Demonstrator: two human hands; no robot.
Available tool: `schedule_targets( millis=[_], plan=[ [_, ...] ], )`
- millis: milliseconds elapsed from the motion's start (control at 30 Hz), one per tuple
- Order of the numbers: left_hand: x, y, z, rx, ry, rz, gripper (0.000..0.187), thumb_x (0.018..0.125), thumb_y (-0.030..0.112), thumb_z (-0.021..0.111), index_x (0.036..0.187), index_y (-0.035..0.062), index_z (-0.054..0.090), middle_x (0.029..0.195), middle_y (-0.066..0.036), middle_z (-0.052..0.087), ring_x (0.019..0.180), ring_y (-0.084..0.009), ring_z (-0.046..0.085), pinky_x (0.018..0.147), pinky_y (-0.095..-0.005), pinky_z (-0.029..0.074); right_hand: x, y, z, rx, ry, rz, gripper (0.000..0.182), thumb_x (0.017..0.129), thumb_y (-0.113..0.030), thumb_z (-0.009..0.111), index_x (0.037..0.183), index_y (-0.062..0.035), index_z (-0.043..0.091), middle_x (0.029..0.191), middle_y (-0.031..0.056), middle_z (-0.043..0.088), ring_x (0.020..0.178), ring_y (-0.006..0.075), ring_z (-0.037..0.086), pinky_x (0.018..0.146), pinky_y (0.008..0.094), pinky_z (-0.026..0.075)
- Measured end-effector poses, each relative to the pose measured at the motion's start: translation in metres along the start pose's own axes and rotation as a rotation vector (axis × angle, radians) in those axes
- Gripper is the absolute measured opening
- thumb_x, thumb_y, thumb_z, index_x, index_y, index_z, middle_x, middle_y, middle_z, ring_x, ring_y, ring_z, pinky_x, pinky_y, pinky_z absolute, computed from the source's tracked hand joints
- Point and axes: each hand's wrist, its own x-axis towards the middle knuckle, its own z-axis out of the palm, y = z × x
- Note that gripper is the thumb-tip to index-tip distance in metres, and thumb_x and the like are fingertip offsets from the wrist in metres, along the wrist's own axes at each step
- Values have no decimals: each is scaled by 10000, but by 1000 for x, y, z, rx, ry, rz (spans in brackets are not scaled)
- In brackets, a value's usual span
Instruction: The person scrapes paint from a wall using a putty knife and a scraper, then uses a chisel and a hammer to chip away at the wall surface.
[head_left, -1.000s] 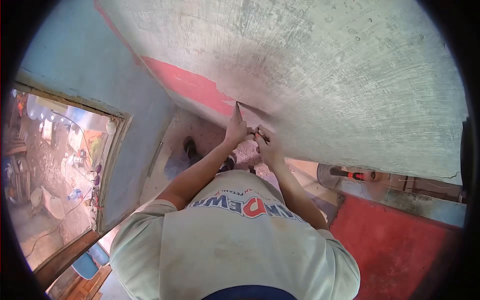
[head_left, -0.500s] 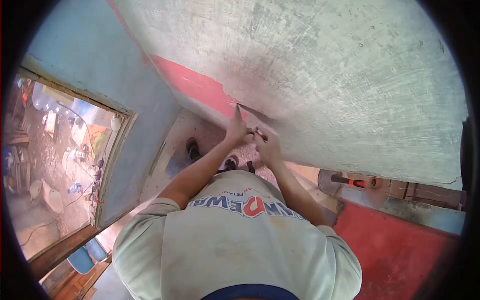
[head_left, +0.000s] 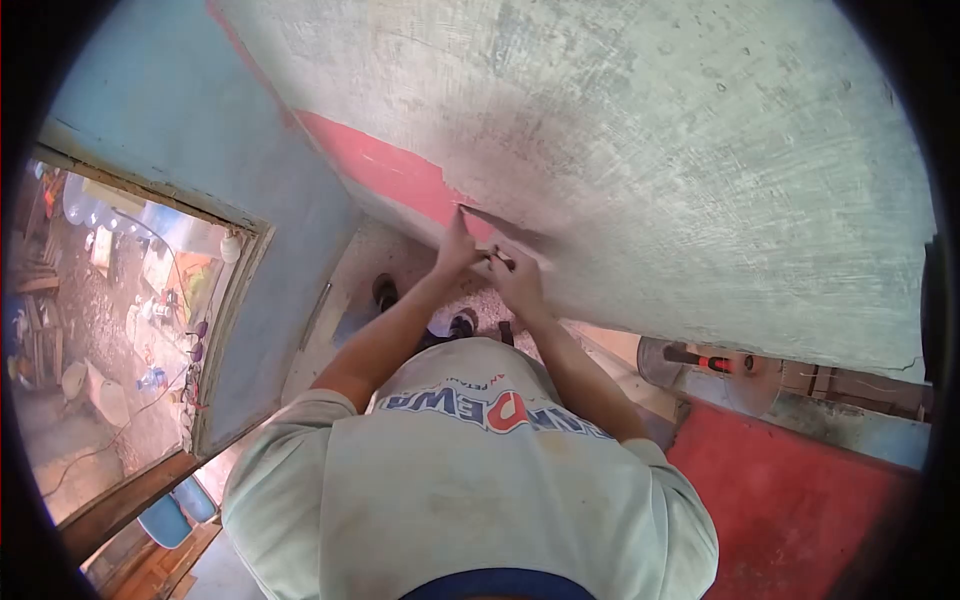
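A scraper-like tool (head_left: 505,228) lies against the pale wall (head_left: 680,180), beside the remaining pink patch (head_left: 385,170). My left hand (head_left: 458,245) is at the tool's left end, its fingers near the blade by the lower edge of the pink. My right hand (head_left: 518,278) is closed around what looks like the tool's dark handle, just right of my left hand. The exact grip of the left fingers is too small to make out.
An opening with a worn frame (head_left: 245,255) is on the left. At the right, a tool with a red and black handle (head_left: 715,364) rests on a round transparent lid-like object (head_left: 665,385), above a red surface (head_left: 790,490). My feet stand on the floor below.
Both hands have shifted slightly left and up along the wall, and the tool's left end has moved left with them.
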Motion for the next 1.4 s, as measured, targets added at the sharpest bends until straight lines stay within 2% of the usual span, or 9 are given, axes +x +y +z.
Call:
schedule_targets(
  millis=[100, 367, 533, 633, 833, 967, 1067, 1167, 1400],
  plan=[
    [-11, 22, -14, -387, -85, -140, 852, 813, -68, 460, 1615, -67, 175, 1459, -375, 506, 1321, -436, 585, 1077, -488, 483, 5, -9, 22, -28, 12, 107, 339, 989, -152, 620, 1269, 25, 692, 992, 188, 766, 885, 216, 739, 807, 358, 564],
    [-38, 56, 16, -124, 25, -37, 807, 819, -76, 399, 1603, -109, 212, 1654, -287, 315, 1587, -320, 239, 1296, -363, 178, -20, -3, -22, 79, 13, 27, 395, 996, -144, 645, 1355, 20, 657, 854, 76, 726, 616, 91, 606, 543, 267, 485],
    [28, -48, 0, 808, -8, 228, 999, 799, 355, 706, 1498, -217, 280, 1587, -396, 325, 1502, -491, 310, 1243, -451, 302, 27, 18, 32, 9, -61, -30, 346, 979, -124, 656, 1291, 25, 680, 775, 63, 696, 606, 95, 604, 531, 279, 463],
    [-9, -6, 7, 306, 42, 88, 812, 852, 47, 482, 1591, -121, 190, 1585, -351, 370, 1488, -433, 389, 1232, -414, 331, 8, -8, 0, 78, -119, 79, 388, 972, -128, 660, 1332, 19, 651, 791, 67, 695, 622, 84, 608, 535, 277, 458],
    [-14, -7, 42, 107, 54, 97, 1079, 853, 347, 782, 1598, -115, 154, 1551, -393, 379, 1399, -466, 477, 1168, -447, 407, 0, -36, -41, -236, -213, -134, 645, 929, -166, 698, 1516, -8, 483, 1043, 197, 724, 791, 251, 698, 703, 376, 544],
    [50, -114, 28, 659, 440, 759, 1138, 863, 476, 782, 1634, -47, 128, 1524, -386, 429, 1347, -457, 538, 1118, -481, 455, 39, -23, 4, -446, -268, -182, 699, 906, -169, 697, 1536, 1, 446, 1197, 276, 689, 982, 388, 700, 863, 450, 555],
    [0, -30, 18, 290, -38, 100, 974, 896, 265, 675, 1614, -97, 126, 1597, -386, 317, 1464, -442, 401, 1203, -462, 350, 19, -32, -22, -467, -331, -118, 623, 931, -125, 645, 1517, -3, 473, 1202, 235, 702, 907, 303, 702, 797, 414, 569],
    [-44, 24, 50, -356, -22, 139, 819, 825, -4, 424, 1580, -176, 158, 1656, -367, 228, 1575, -387, 243, 1282, -413, 230, -18, -57, -73, 26, -415, 215, 571, 957, -106, 602, 1498, 22, 471, 964, 150, 673, 785, 224, 645, 739, 342, 526],
    [-26, 29, -1, -119, -112, -167, 820, 832, 20, 462, 1603, -107, 212, 1615, -347, 337, 1536, -372, 338, 1266, -407, 282, 2, -29, -20, 37, -281, 192, 513, 967, -66, 576, 1473, 6, 532, 945, 119, 666, 650, 142, 584, 577, 308, 473]
  ],
)
